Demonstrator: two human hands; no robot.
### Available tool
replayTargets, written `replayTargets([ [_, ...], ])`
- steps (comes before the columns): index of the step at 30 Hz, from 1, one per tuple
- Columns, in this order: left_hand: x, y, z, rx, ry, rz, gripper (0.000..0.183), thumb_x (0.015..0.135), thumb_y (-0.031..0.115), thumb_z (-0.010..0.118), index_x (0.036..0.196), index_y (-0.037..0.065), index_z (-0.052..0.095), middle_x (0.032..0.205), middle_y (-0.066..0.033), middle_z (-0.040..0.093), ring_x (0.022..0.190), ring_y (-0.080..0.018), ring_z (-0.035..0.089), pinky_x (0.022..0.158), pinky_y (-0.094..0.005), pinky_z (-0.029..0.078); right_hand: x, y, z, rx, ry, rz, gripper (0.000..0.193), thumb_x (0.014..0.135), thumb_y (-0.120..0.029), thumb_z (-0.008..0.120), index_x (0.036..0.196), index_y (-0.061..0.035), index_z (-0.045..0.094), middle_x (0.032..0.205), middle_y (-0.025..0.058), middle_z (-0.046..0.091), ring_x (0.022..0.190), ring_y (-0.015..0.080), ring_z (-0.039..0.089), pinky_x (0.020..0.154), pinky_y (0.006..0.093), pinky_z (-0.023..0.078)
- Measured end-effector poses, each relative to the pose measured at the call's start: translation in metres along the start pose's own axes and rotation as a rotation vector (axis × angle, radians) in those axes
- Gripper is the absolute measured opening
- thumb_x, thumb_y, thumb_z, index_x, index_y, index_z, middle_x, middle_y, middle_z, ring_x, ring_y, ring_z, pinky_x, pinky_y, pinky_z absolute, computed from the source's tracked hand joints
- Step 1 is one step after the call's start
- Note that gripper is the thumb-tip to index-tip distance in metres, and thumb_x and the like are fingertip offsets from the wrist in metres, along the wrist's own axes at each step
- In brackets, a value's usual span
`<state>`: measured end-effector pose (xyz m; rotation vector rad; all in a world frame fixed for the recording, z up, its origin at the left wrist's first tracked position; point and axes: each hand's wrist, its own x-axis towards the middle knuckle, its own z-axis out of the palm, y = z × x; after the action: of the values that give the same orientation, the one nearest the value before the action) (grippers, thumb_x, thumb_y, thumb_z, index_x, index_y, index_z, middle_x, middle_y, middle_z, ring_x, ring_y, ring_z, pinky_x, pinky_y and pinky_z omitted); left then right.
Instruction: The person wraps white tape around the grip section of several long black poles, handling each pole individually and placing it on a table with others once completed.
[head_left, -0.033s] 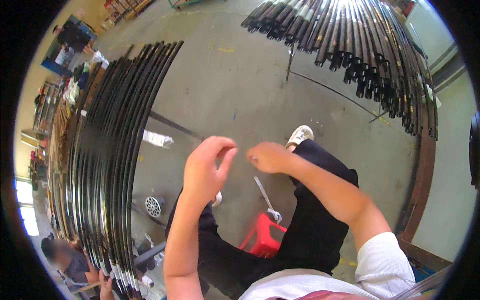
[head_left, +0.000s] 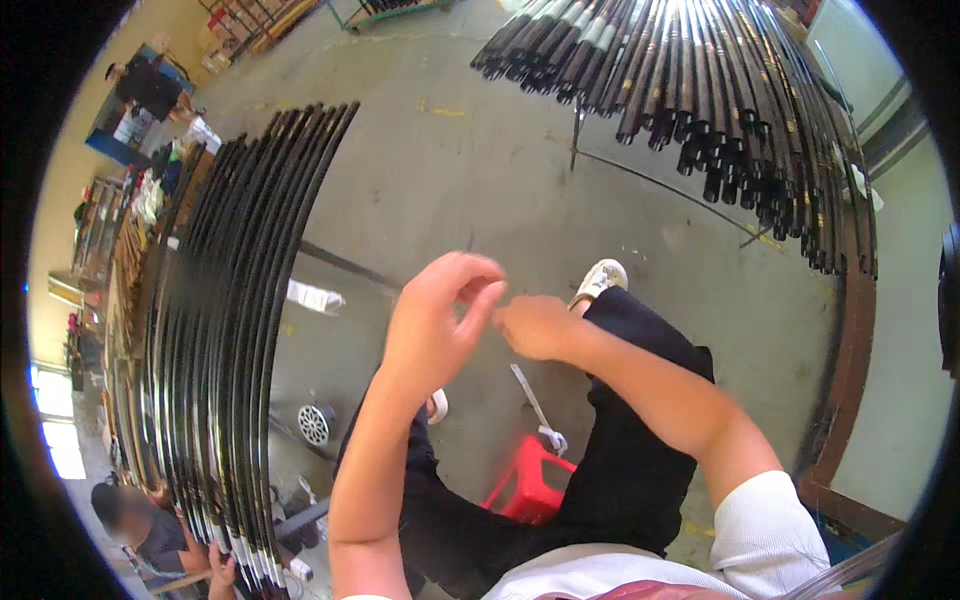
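In front of my knees, over the grey floor, my two hands are close together. My left hand [head_left: 440, 310] is curled, its thumb and fingertips brought near each other, with a small gap inside the curl. Beside it my right hand [head_left: 540, 327] is closed, knuckles up, its fingertips turned toward the left hand. Whatever the fingers may hold is too small or hidden to make out. To the left, apart from both hands, long black poles [head_left: 225, 320] lie side by side on a support.
More dark tubes [head_left: 690, 90] rest on a stand at the far right. A red plastic stool [head_left: 533, 485] is between my legs, near a white strip [head_left: 530, 395]. White wrapping [head_left: 315, 297] hangs by the left poles. One person [head_left: 155, 540] is at lower left, another [head_left: 150, 90] at far left.
My left hand has moved right and slightly up, closer to my right hand. The right hand has shifted slightly down. The surroundings have shifted a little as the view turned.
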<state>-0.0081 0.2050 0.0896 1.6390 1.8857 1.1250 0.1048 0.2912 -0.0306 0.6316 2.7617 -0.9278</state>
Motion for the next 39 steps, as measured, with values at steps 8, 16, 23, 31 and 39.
replayTargets([
  [8, 0.145, 0.052, 0.088, 0.01, 0.134, 0.222, 0.022, 0.083, 0.016, 0.064, 0.099, 0.003, 0.058, 0.106, -0.0097, 0.058, 0.093, -0.0194, 0.06, 0.075, -0.0301, 0.049, -0.018, 0.002, -0.022, -0.13, 0.097, -0.071, 0.015, 0.071, -0.009, 0.061, 0.083, -0.0045, 0.069, 0.086, 0.0166, 0.066, 0.081, 0.0316, 0.066, 0.066, 0.0424, 0.053],
  [16, 0.205, 0.102, 0.14, 0.09, 0.054, 0.355, 0.018, 0.08, 0.018, 0.065, 0.086, 0.002, 0.061, 0.084, -0.0102, 0.063, 0.077, -0.022, 0.062, 0.069, -0.0331, 0.049, 0.003, 0.0, 0.029, 0.058, 0.255, -0.117, 0.014, 0.076, -0.009, 0.058, 0.085, -0.0084, 0.068, 0.088, 0.0124, 0.067, 0.082, 0.0266, 0.066, 0.06, 0.0382, 0.051],
  [23, 0.235, 0.139, 0.184, 0.401, 0.082, 0.368, 0.037, 0.079, 0.036, 0.064, 0.093, 0.002, 0.06, 0.095, -0.016, 0.062, 0.086, -0.0304, 0.063, 0.075, -0.0404, 0.049, 0.007, -0.02, 0.026, 0.398, 0.515, -0.194, 0.016, 0.083, -0.016, 0.053, 0.088, -0.0058, 0.064, 0.087, 0.0129, 0.066, 0.076, 0.0246, 0.064, 0.054, 0.037, 0.048],
  [31, 0.259, 0.169, 0.194, 0.51, -0.105, 0.149, 0.067, 0.073, 0.036, 0.068, 0.112, -0.012, 0.041, 0.097, -0.0242, 0.064, 0.089, -0.036, 0.064, 0.078, -0.0412, 0.051, 0.013, -0.024, 0.05, 1.206, 0.481, -0.367, 0.021, 0.088, -0.019, 0.048, 0.089, 0.0004, 0.058, 0.078, 0.0113, 0.063, 0.065, 0.0234, 0.057, 0.057, 0.0376, 0.047],
  [39, 0.296, 0.143, 0.186, -0.369, -0.299, -0.352, 0.02, 0.08, 0.021, 0.056, 0.074, 0.002, 0.051, 0.064, -0.0014, 0.042, 0.047, -0.0109, 0.036, 0.036, -0.0257, 0.026, 0.0, -0.026, 0.01, 0.175, 0.109, -0.161, 0.012, 0.077, -0.015, 0.058, 0.083, -0.007, 0.066, 0.08, 0.0089, 0.067, 0.073, 0.0297, 0.066, 0.054, 0.0405, 0.05],
])
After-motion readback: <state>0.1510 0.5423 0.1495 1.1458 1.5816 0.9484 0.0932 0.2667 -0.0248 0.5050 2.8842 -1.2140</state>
